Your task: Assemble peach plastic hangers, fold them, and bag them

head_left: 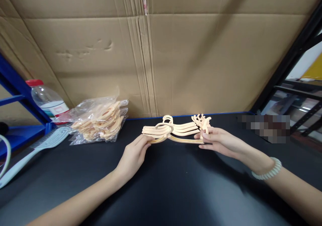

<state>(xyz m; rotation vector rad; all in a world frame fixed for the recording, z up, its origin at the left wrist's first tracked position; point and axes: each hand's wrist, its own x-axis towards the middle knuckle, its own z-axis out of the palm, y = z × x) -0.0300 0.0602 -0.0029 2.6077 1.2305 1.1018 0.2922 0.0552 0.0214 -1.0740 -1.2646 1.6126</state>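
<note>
Between my hands is a peach-coloured plastic clothes hanger (183, 140), raised a little at the front of a stack of matching hangers (184, 128). My left hand (136, 152) pinches its left end. In the fingers of my right hand (221, 140) is a small curved peach plastic piece (206, 122), upright at the hanger's right end. Whether the piece is joined to the hanger I cannot tell, as fingers cover that spot. Just behind my right hand lies a small pile of similar curved pieces (199, 119), partly hidden.
Clear bags of peach plastic pieces (100, 122) lie at the back left of the black table (161, 192). A red-capped bottle (47, 98) and a pale blue hairbrush (51, 140) are at the left. Cardboard (201, 51) stands behind. A blurred item (269, 127) sits at the right.
</note>
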